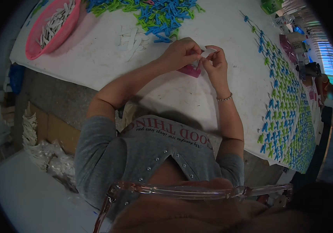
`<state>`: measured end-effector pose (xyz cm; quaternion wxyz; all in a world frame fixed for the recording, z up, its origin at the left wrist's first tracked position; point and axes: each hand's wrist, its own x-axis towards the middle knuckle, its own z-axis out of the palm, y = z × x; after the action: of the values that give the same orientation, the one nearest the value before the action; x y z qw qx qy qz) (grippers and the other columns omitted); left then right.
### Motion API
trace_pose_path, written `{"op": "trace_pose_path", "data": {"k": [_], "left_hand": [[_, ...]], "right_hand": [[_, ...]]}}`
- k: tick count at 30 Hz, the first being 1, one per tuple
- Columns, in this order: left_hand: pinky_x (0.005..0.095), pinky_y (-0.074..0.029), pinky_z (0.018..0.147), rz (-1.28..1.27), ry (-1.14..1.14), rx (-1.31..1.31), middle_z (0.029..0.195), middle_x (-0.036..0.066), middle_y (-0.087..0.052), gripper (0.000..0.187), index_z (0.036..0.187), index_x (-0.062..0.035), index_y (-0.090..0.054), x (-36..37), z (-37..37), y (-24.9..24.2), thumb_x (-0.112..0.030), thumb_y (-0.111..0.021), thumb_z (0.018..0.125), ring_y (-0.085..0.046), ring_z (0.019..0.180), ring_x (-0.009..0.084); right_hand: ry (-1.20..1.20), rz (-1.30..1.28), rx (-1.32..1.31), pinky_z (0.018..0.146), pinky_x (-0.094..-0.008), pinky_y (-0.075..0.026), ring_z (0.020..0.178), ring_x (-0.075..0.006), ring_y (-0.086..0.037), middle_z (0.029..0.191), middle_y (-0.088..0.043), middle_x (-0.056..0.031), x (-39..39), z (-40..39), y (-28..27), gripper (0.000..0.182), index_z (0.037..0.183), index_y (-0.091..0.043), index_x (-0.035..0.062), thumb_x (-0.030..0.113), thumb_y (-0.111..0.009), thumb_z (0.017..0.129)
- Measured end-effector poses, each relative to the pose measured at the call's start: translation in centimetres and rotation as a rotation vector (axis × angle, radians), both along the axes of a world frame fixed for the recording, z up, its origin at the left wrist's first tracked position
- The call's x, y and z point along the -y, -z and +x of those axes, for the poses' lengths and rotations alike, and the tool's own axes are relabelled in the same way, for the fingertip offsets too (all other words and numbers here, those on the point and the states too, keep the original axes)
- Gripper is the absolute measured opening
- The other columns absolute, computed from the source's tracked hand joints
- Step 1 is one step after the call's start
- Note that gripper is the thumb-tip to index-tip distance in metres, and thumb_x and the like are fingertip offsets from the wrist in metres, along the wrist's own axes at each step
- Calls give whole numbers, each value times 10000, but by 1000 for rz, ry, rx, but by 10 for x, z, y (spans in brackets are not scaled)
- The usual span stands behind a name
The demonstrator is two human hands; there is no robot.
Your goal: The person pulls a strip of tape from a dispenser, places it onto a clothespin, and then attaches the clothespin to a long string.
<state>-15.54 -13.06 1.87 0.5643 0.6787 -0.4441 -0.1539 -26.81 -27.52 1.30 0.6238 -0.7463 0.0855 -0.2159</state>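
Glasses (182,190) crossed six o'clock; at one, above our white table (228,29), our right hand (217,65) pinched a white piece (210,51) — left hand (179,53), we couldn't tell — blue light (327,54) at two.

Your left hand (182,53) and right hand (215,66) pinch a white piece (210,51) beside a pink block (191,71), near piled blue-and-green clothespins (162,17).

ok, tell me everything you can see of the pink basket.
Pink basket, apparently plastic, with perforated-looking sides and a smoother rim. It sits on the white-topped table at upper left, cut off by the picture's top edge. Its mouth is open, showing a loose heap of thin white pieces. The wide lens makes any tilt hard to judge. The hands are well apart from it.
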Motion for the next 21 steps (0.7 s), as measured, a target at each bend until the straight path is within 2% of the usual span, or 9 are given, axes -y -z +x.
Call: {"op": "trace_pose_path", "data": {"k": [1,2,4,5,7,10,17,19,21], "left_hand": [[337,-474,723,-69,-35,121,869,60,-613,193,914,-73,-619,-2,0,-1,-151,-703,759,-582,806,222],[337,-474,723,-68,-34,120,869,60,-613,193,914,-73,-619,-3,1,-2,-151,-703,759,-582,806,222],[355,-444,801,-204,-105,350,905,47,-622,227,962,-97,-599,-9,3,-18,-151,-688,760,-568,847,238],[355,-444,801,-203,-104,347,905,47,-622,227,962,-97,-599,-11,5,-22,-151,-688,760,-568,847,238],[326,-415,807,-192,-26,461,907,7,-616,264,1005,-102,-595,-16,9,-27,-96,-686,757,-520,850,193],[339,-411,816,-101,-28,512,908,12,-626,259,1003,-108,-598,-23,14,-22,-119,-689,761,-529,854,196],[331,-416,801,67,-68,312,859,28,-606,229,984,-100,-595,-24,20,8,-120,-685,775,-543,854,192],[317,-432,774,70,-14,193,847,38,-594,226,979,-90,-591,-19,20,13,-106,-688,775,-544,839,190],[314,-443,755,85,12,194,853,44,-594,222,973,-85,-588,-15,21,15,-99,-689,775,-549,822,187]], "right_hand": [[10,-29,-26,758,-237,-445,777,-85,-481,849,-518,13,-2,0,-2,344,1102,-530,52,-35,-601,777],[10,-28,-27,758,-237,-445,777,-85,-481,849,-518,13,-5,0,-5,344,1102,-530,52,-35,-601,777],[27,-189,-50,735,-249,-449,774,-102,-499,839,-528,-5,-10,-1,-10,325,1091,-534,48,-22,-592,779],[28,-188,-53,735,-249,-449,774,-102,-499,839,-528,-5,-10,0,-9,325,1091,-534,48,-22,-592,779],[23,-362,-67,712,-271,-453,771,-136,-526,828,-540,-37,-11,3,-7,309,1073,-549,46,-6,-597,772],[7,-498,-50,705,-306,-459,770,-186,-547,839,-558,-67,-9,4,-3,314,1051,-564,46,-2,-609,743],[48,-633,-43,733,-359,-450,776,-243,-547,830,-577,-79,4,-6,3,313,1017,-580,50,-4,-613,710],[66,-682,-52,735,-360,-444,788,-248,-546,819,-580,-80,7,-10,0,308,1010,-584,51,1,-619,708],[80,-708,-63,731,-361,-443,790,-250,-545,820,-582,-80,9,-14,-3,304,1004,-584,49,0,-621,706]]}}
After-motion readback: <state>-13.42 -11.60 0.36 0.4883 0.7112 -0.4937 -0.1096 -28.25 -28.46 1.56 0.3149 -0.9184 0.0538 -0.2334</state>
